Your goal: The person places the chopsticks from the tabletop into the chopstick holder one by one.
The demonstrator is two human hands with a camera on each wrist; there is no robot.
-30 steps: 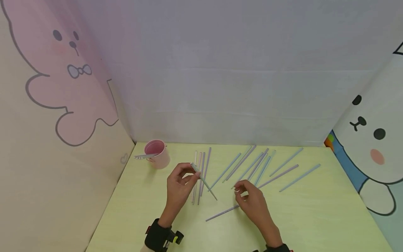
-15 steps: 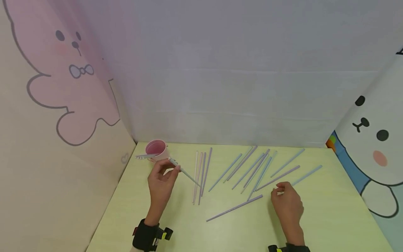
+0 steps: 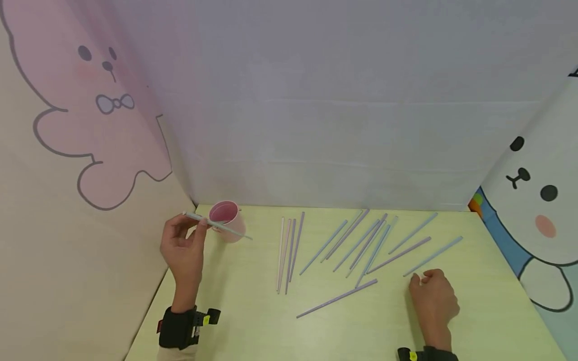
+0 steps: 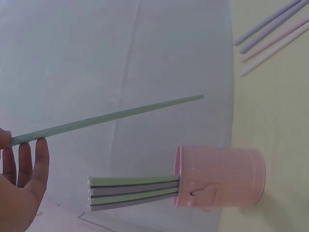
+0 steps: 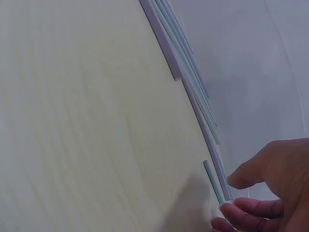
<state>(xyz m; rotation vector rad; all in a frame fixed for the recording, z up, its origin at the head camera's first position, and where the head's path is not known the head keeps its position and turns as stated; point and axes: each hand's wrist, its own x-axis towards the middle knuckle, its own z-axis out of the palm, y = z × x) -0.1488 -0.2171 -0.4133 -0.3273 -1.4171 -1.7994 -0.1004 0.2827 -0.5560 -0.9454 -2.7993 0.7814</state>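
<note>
My left hand (image 3: pixel 184 250) pinches a thin pale green stick (image 4: pixel 116 115) near one end, between thumb and fingertips. Its free end reaches over the small pink bucket (image 3: pixel 235 228) in the head view; the left wrist view shows it apart from the bucket. Several green and purple sticks (image 4: pixel 135 188) stand in the bucket, leaning out past its rim. My right hand (image 3: pixel 435 298) is over the table at the right, fingers loosely curled and holding nothing. Just beyond its fingertips lies a light blue stick (image 3: pixel 433 256).
Several purple, blue and green sticks lie fanned out mid-table, among them a blue stick (image 3: pixel 323 247). To their left are pink and purple sticks, one a pale pink stick (image 3: pixel 280 253). Nearer lies a lone purple stick (image 3: pixel 336 299). Cloth walls (image 3: pixel 338 150) enclose the table (image 3: pixel 253 326).
My left hand has carried the green stick leftward from mid-table to the bucket. My right hand has drawn away to the right, off the lone purple stick.
</note>
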